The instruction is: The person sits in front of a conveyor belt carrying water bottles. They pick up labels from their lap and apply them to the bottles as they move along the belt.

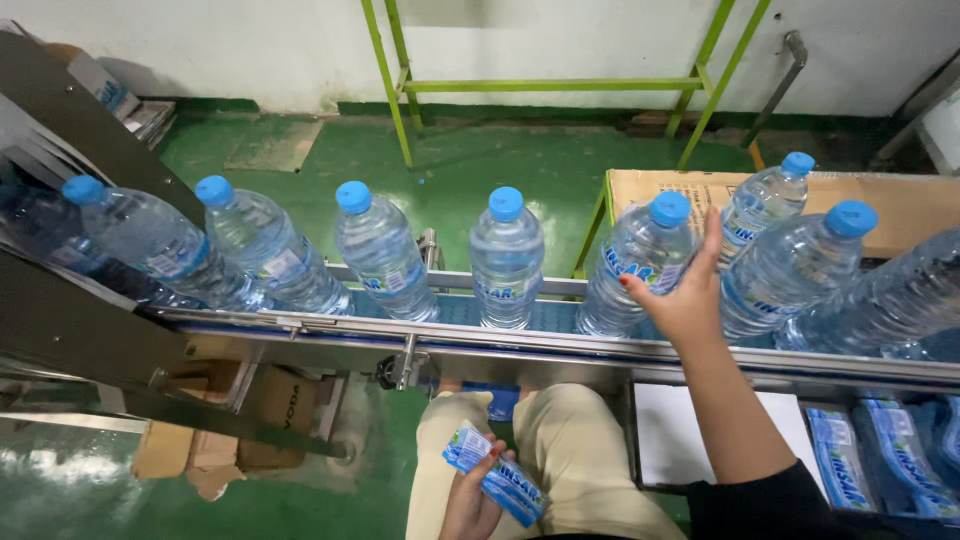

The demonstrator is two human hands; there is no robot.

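— Where are your hands right now?

— My right hand (pixel 690 300) is up at the steel conveyor (pixel 560 352), fingers spread and resting against a clear plastic water bottle with a blue cap (pixel 640 270), right of centre in the frame. It's touching, not wrapped around it. My left hand (pixel 470 505) is down at the bottom centre, over my lap, closed on a folded blue-and-white label sleeve (pixel 497 478).

— How far along does the line look?

— Hard to call bottle by bottle. The bottles I can read, from the left of the frame to the right, seem to carry a blue-and-white band around the middle already, including the one under my palm. Whether that one is seated properly I can't tell; my hand covers part of it.

— And what's left?

— I'd judge plenty. The sleeve in my left hand is not on any bottle yet, and a tray of flat blue-and-white label sleeves (pixel 880 455) sits at the lower right, under the conveyor, well stocked.
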